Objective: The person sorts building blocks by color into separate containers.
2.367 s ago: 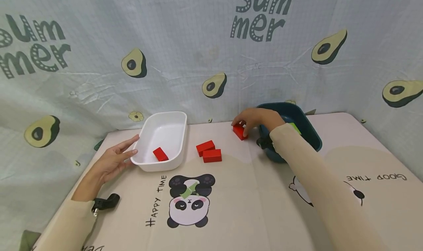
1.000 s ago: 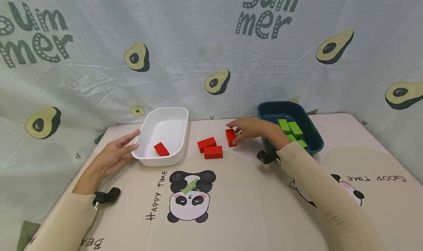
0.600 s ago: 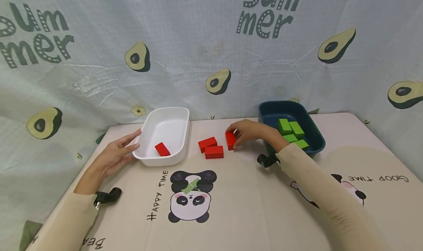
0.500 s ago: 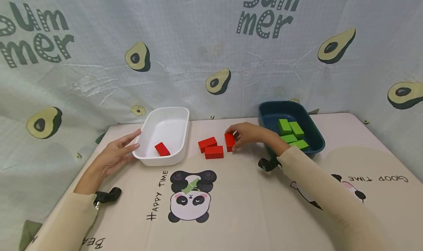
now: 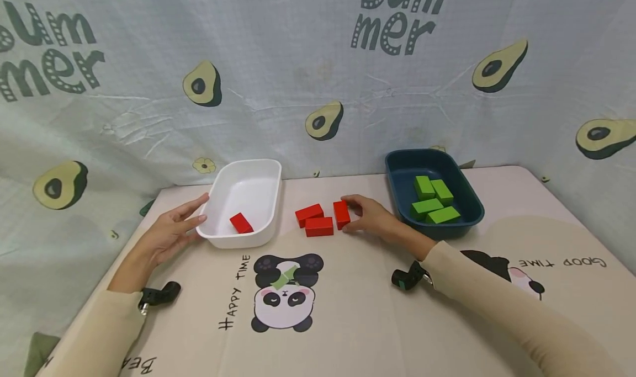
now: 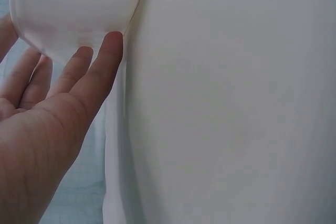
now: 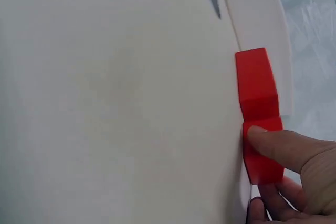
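Note:
My right hand (image 5: 370, 217) pinches a red rectangular block (image 5: 341, 214) by its ends, thumb at the near end, fingertips at the far one. In the right wrist view my thumb lies on the near face of this block (image 7: 265, 169), and another red block (image 7: 256, 80) is close beside it. Just left of it on the table lie two more red blocks, one behind (image 5: 309, 214) and one in front (image 5: 319, 227). My left hand (image 5: 171, 233), fingers fairly straight, touches the left side of a white tray (image 5: 265, 234) that contains one red block (image 5: 241, 223).
A dark teal tray (image 5: 469, 200) holding several green blocks (image 5: 442, 191) stands right of the right hand. Behind the table (image 5: 362, 299), which has a printed panda cover, hangs a cloth (image 5: 268, 128) with avocado prints. Each wrist wears a black camera (image 5: 408, 276).
The right hand has brought the red block left and nearer, beside the other two red blocks. Its arm has moved off the teal tray, showing the green blocks. The left hand stays put.

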### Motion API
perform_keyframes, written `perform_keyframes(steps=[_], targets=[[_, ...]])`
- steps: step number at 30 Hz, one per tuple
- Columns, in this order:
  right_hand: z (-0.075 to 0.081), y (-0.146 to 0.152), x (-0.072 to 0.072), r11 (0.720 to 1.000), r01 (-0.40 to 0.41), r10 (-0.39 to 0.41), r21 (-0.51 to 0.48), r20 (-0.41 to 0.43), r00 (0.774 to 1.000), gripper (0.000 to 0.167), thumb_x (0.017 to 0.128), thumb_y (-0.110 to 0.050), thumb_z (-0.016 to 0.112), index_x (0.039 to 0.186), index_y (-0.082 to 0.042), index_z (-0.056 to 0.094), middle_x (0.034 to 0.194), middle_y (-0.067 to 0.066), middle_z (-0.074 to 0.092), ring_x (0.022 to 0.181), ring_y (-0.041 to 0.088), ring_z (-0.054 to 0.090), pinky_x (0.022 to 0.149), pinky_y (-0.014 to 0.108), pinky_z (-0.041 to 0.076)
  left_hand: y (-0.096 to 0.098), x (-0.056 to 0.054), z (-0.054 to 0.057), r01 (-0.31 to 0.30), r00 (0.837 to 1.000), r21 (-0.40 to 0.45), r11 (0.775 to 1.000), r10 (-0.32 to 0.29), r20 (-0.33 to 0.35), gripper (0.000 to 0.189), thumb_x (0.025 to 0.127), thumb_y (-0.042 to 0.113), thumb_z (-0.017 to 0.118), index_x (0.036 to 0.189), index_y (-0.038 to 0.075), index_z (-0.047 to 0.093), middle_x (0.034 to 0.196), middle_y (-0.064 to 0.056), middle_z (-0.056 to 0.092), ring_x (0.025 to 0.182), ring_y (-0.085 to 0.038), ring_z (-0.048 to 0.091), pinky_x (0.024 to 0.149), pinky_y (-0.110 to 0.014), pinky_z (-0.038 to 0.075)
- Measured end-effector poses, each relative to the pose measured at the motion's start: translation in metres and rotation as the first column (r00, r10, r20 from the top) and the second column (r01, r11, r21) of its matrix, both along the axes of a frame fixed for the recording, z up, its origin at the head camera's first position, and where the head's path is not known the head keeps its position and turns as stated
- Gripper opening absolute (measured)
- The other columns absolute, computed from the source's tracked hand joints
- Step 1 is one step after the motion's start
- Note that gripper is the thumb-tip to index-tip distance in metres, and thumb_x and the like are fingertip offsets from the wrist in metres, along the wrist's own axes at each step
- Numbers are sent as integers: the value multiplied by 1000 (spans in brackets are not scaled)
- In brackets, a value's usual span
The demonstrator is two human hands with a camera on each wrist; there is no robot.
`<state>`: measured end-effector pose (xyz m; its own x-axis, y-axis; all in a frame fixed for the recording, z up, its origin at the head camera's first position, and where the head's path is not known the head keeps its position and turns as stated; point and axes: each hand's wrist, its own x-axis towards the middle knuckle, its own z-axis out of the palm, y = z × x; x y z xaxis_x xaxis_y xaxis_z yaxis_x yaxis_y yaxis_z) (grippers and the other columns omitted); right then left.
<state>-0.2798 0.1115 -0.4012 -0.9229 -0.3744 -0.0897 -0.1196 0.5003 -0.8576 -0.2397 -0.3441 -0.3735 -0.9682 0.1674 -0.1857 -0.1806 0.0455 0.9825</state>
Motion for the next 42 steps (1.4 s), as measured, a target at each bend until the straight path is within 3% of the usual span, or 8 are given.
perform_keyframes(steps=[7,13,24,37,42], targets=[[-2,1,3,997,-68,69,32,-26,997,79,80,-15,86,149,-6,48,150,16,49,137,35,45,117,46,39,-2,1,-1,-2,1000,-5,1000,2,-2,74,101,8,63,163,19,24,172,-3,4,145,-28,25,95,-21,55],[-2,7,2,996,-75,76,-55,26,997,81,81,-14,86,151,-9,46,154,13,46,140,32,44,118,43,38,-2,0,1,-8,1000,-7,1000,8,16,74,100,8,64,163,19,25,172,-3,6,143,-26,27,95,-22,55],[-5,13,2,988,-91,96,-125,36,995,77,83,-10,84,151,-8,48,156,14,45,144,31,41,118,41,37,-1,-1,3,-9,1000,-4,1000,9,26,75,100,7,64,162,20,26,172,-4,4,142,-25,28,95,-21,55],[-6,14,-1,994,-60,64,-90,40,997,72,83,-16,85,148,-10,53,153,12,49,139,29,48,115,39,41,0,1,3,-10,1000,-9,1000,10,25,74,100,8,65,162,21,27,172,-3,5,144,-27,26,94,-21,55],[-6,15,-2,991,-27,34,-130,47,998,71,82,-16,86,145,-6,55,146,13,56,134,28,54,113,37,44,-1,1,4,-8,1000,-17,1000,8,23,74,100,9,64,163,20,25,172,-3,5,141,-25,29,94,-21,56]])
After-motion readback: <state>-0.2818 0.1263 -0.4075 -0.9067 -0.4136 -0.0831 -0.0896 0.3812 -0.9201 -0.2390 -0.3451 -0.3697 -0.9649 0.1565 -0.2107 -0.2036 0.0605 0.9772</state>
